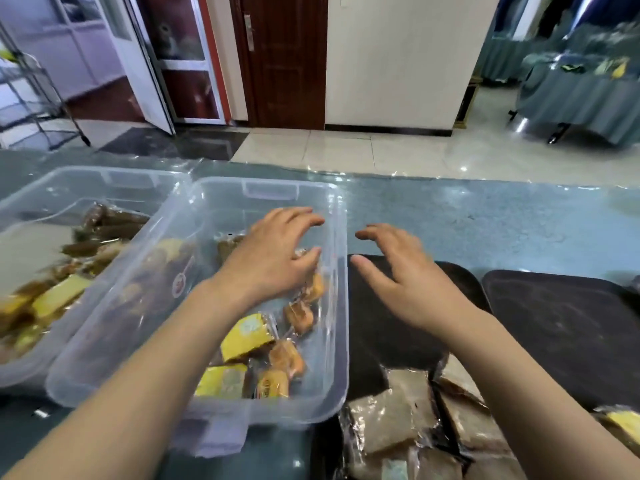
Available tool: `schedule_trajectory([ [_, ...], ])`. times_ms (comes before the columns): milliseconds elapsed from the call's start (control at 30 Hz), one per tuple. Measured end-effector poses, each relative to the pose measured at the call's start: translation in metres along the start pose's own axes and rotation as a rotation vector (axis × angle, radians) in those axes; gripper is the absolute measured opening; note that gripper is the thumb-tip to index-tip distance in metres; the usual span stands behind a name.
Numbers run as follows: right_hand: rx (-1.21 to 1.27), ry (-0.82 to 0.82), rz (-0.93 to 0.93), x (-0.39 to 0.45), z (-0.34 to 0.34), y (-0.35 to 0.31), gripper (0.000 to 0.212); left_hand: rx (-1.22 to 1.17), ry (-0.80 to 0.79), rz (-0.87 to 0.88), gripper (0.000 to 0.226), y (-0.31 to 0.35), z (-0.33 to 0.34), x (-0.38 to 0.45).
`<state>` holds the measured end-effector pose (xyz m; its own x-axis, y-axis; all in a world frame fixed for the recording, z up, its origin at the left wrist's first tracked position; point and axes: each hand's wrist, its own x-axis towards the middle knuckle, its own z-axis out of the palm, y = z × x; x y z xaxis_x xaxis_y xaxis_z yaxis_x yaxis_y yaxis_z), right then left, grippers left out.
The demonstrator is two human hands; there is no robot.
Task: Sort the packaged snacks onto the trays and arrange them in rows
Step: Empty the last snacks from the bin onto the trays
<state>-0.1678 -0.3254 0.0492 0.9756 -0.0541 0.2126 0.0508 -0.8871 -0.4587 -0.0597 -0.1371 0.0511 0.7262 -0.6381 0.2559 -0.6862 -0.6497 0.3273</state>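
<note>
A clear plastic bin [337,306] in front of me holds yellow, orange and brown packaged snacks [246,336]. My left hand [273,254] hovers inside it over the far right snacks, fingers spread and holding nothing. My right hand [398,268] is spread open above the far end of a dark tray [388,334], just right of the bin. Several brown wrapped cakes [398,414] lie at the near end of that tray. A second dark tray [561,327] lies further right, with a yellow snack [625,422] at its near right corner.
Another clear bin [20,206] with brown and yellow snacks stands at the far left, touching the first. All rest on a blue-grey table under clear film [467,216]. Beyond are tiled floor, a wooden door and a wire rack at left.
</note>
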Motion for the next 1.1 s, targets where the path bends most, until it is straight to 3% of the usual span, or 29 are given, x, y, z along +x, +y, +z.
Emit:
schedule_trajectory([
  [200,-0.19,-0.206,0.019,0.09,0.047,-0.049,0.058,0.144,-0.075,-0.134,0.045,-0.125,-0.015,0.043],
  [400,-0.366,-0.504,0.176,0.179,0.127,-0.059,0.058,0.208,-0.414,-0.329,0.053,-0.206,0.032,0.073],
  [500,-0.393,-0.561,0.216,0.209,0.165,-0.056,0.054,0.258,-0.508,-0.382,0.059,-0.229,0.06,0.076],
  [600,-0.387,-0.557,0.244,0.225,0.189,-0.051,0.053,0.256,-0.504,-0.405,0.066,-0.239,0.08,0.08],
  [733,-0.358,-0.623,0.263,0.228,0.214,-0.037,0.043,0.264,-0.394,-0.391,0.058,-0.248,0.097,0.088],
  [900,-0.428,-0.627,0.075,0.206,0.24,-0.038,0.04,0.305,-0.398,-0.382,0.059,-0.252,0.102,0.096],
  [1100,-0.461,-0.962,-0.036,0.18,0.277,-0.049,0.058,0.39,-0.385,-0.361,0.05,-0.25,0.104,0.101],
])
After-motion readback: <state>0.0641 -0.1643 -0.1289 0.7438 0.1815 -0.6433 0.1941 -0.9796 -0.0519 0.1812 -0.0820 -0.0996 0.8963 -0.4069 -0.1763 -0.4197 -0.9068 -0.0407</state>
